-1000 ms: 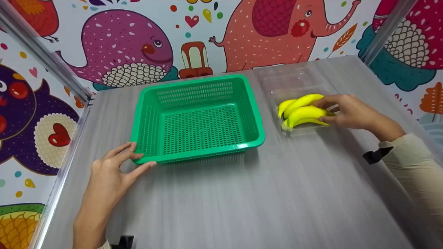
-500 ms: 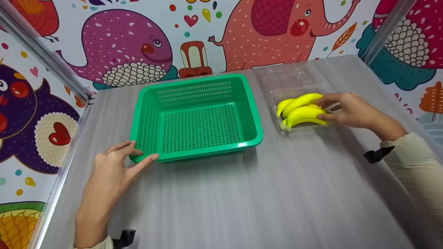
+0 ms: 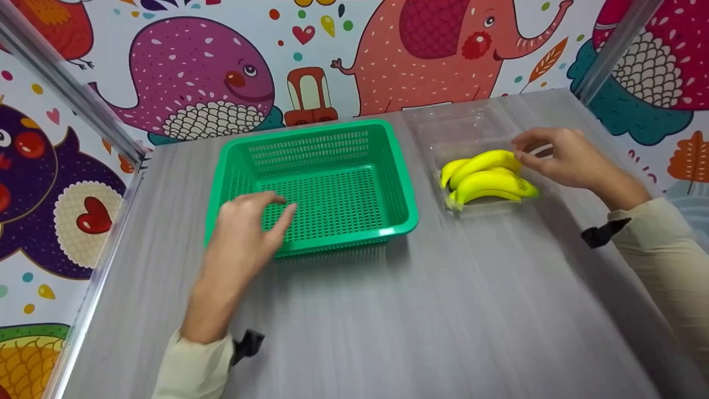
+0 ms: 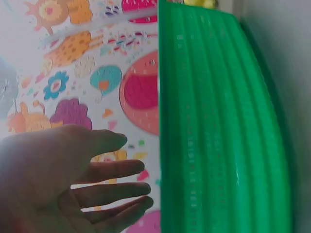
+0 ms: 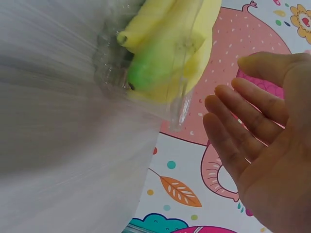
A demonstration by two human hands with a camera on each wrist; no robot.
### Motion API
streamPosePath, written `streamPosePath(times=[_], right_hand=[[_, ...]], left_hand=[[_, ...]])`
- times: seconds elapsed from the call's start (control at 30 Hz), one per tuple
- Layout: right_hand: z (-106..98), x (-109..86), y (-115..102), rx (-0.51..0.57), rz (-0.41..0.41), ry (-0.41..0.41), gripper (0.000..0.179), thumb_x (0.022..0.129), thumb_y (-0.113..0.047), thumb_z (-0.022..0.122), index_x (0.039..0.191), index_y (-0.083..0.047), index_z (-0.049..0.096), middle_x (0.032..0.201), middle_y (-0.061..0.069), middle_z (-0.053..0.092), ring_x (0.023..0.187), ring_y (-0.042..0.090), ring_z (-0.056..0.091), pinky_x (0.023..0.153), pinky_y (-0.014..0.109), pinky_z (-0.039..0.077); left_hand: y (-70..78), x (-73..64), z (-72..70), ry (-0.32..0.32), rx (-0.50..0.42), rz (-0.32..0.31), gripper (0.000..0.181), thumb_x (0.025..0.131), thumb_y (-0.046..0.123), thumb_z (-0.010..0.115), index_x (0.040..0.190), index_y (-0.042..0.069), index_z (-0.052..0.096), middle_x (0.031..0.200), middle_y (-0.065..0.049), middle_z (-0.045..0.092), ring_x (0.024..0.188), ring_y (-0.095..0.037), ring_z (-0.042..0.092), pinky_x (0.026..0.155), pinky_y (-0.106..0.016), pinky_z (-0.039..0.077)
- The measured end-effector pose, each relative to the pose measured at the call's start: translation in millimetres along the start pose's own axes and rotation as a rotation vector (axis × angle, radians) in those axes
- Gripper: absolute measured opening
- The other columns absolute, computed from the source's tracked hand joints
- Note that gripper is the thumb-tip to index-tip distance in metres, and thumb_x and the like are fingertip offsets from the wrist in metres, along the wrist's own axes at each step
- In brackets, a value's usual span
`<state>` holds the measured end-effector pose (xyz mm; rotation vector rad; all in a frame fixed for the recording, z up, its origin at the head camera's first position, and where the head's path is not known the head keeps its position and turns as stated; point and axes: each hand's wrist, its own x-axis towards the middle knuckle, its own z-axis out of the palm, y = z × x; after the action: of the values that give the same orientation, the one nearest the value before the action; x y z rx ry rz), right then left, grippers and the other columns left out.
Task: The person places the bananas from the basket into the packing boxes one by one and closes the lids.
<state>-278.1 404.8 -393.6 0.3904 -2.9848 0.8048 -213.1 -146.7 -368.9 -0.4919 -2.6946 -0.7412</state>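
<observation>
A green perforated plastic basket stands on the table, its bottom bare. Over its near-left corner is my left hand, fingers relaxed and holding nothing; the left wrist view shows those fingers apart from the basket's wall. To the right, several yellow bananas lie in a clear plastic clamshell box, its lid folded back. One banana has a greenish end, seen through the box in the right wrist view. My right hand hovers at the bananas' right end, fingers loosely bent with nothing between them.
Printed wall panels with cartoon animals close off the back and both sides, joined by metal corner posts. The grey wood-grain table extends in front of the basket and box. A black strap piece sits at the right wrist.
My left hand has left the basket's near-left corner, moving up and right over its rim. My right hand has let go of the bananas and risen slightly. The bananas stay in the box.
</observation>
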Motion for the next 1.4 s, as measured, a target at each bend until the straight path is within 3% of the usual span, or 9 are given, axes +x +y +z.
streamPosePath(times=[0.13, 0.3, 0.6, 0.77, 0.87, 0.97, 1.13, 1.27, 1.4], right_hand=[[-5, 10.2, 5, 0.010, 0.038, -0.004, 0.041, 0.107, -0.029, 0.069, 0.140, -0.006, 0.070, 0.134, 0.020, 0.074, 0.121, 0.037, 0.070, 0.080, -0.002, 0.045], [-10, 20.3, 12, 0.019, 0.093, -0.024, 0.043, 0.107, -0.030, 0.068, 0.143, -0.005, 0.068, 0.138, 0.022, 0.072, 0.124, 0.039, 0.068, 0.079, 0.002, 0.051], [-12, 34.4, 28, 0.022, 0.186, -0.078, 0.053, 0.108, -0.041, 0.066, 0.148, -0.006, 0.064, 0.146, 0.023, 0.066, 0.130, 0.043, 0.064, 0.083, 0.016, 0.061], [-14, 40.9, 37, 0.023, 0.213, -0.088, 0.055, 0.109, -0.040, 0.064, 0.150, -0.004, 0.061, 0.147, 0.026, 0.064, 0.133, 0.046, 0.060, 0.079, 0.013, 0.058], [-16, 44.1, 41, 0.014, 0.235, -0.091, 0.056, 0.109, -0.039, 0.064, 0.151, -0.003, 0.059, 0.148, 0.028, 0.063, 0.134, 0.048, 0.058, 0.082, 0.020, 0.060], [-19, 45.7, 46, 0.005, 0.259, -0.107, 0.060, 0.109, -0.042, 0.062, 0.153, -0.002, 0.058, 0.150, 0.029, 0.061, 0.136, 0.049, 0.056, 0.097, 0.041, 0.064], [-21, 49.8, 49, 0.025, 0.291, -0.147, 0.064, 0.109, -0.047, 0.060, 0.156, -0.003, 0.054, 0.153, 0.027, 0.058, 0.138, 0.047, 0.055, 0.114, 0.067, 0.050], [-21, 52.6, 52, 0.054, 0.316, -0.165, 0.064, 0.110, -0.045, 0.060, 0.158, -0.004, 0.052, 0.154, 0.027, 0.058, 0.137, 0.046, 0.056, 0.116, 0.064, 0.050], [-20, 53.8, 57, 0.088, 0.356, -0.187, 0.070, 0.109, -0.051, 0.059, 0.161, -0.004, 0.050, 0.158, 0.027, 0.055, 0.137, 0.045, 0.055, 0.118, 0.064, 0.048]], left_hand=[[35.7, 28.6, 12.8, -0.088, -0.053, -0.001, 0.031, 0.105, 0.031, 0.073, 0.121, 0.005, 0.080, 0.119, -0.015, 0.082, 0.110, -0.031, 0.078, 0.095, -0.044, 0.065], [72.6, 64.5, 36.8, -0.187, -0.108, 0.018, 0.035, 0.108, 0.034, 0.069, 0.130, 0.009, 0.076, 0.131, -0.009, 0.079, 0.118, -0.022, 0.075, 0.101, -0.035, 0.063], [103.9, 121.8, 84.6, -0.303, -0.085, 0.038, 0.035, 0.108, 0.031, 0.068, 0.133, 0.006, 0.073, 0.125, -0.010, 0.078, 0.110, -0.019, 0.073, 0.097, -0.032, 0.063], [122.8, 141.4, 103.2, -0.380, -0.064, 0.030, 0.040, 0.108, 0.033, 0.067, 0.138, 0.007, 0.070, 0.134, -0.009, 0.074, 0.117, -0.019, 0.071, 0.098, -0.031, 0.063], [134.8, 151.1, 112.4, -0.421, -0.074, 0.007, 0.045, 0.108, 0.034, 0.068, 0.144, 0.008, 0.066, 0.142, -0.008, 0.070, 0.124, -0.019, 0.070, 0.101, -0.031, 0.062], [144.3, 160.8, 120.2, -0.450, -0.100, -0.022, 0.050, 0.108, 0.035, 0.067, 0.150, 0.008, 0.061, 0.150, -0.008, 0.066, 0.126, -0.018, 0.070, 0.102, -0.030, 0.062], [151.6, 174.4, 131.6, -0.479, -0.135, -0.090, 0.054, 0.108, 0.036, 0.066, 0.153, 0.008, 0.059, 0.154, -0.008, 0.062, 0.117, -0.016, 0.070, 0.096, -0.027, 0.062], [155.2, 180.5, 140.8, -0.474, -0.151, -0.137, 0.051, 0.107, 0.035, 0.067, 0.150, 0.007, 0.060, 0.141, -0.008, 0.066, 0.097, -0.014, 0.069, 0.083, -0.024, 0.063], [156.1, 185.4, 149.7, -0.474, -0.166, -0.161, 0.040, 0.107, 0.032, 0.067, 0.137, 0.006, 0.062, 0.111, -0.007, 0.064, 0.075, -0.014, 0.062, 0.070, -0.021, 0.057]])
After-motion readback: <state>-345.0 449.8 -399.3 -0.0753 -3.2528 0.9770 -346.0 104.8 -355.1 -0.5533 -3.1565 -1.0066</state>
